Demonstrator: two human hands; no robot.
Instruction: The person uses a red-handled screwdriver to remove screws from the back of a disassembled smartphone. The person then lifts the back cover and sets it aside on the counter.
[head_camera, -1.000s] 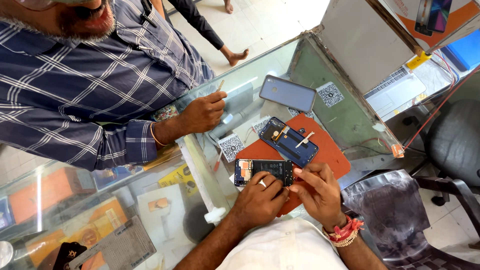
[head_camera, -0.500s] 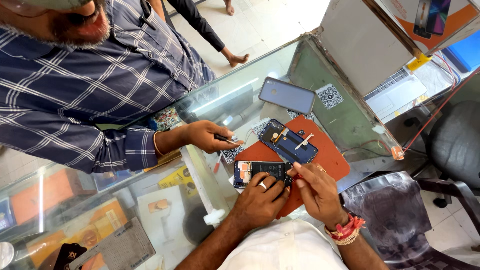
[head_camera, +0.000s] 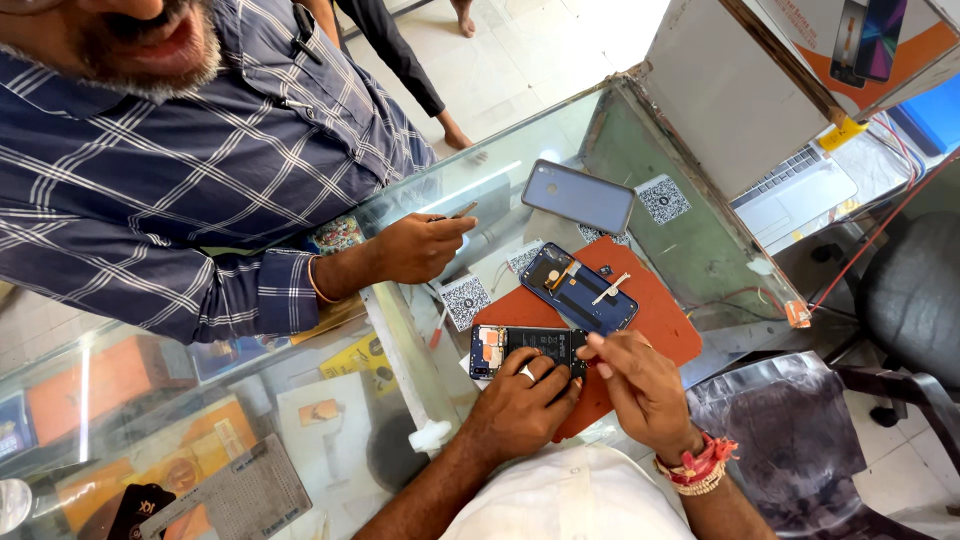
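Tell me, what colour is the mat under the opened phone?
Reddish-orange mat, clearest in the head view.

The person is wearing a white garment that is showing at the bottom edge of the view; the left hand is bearing a silvery ring on one finger; both forearms are showing bare, with no sleeves reaching them; just behind the right hand, the wrist is carrying bunched red and orange thread bands with pale beads.
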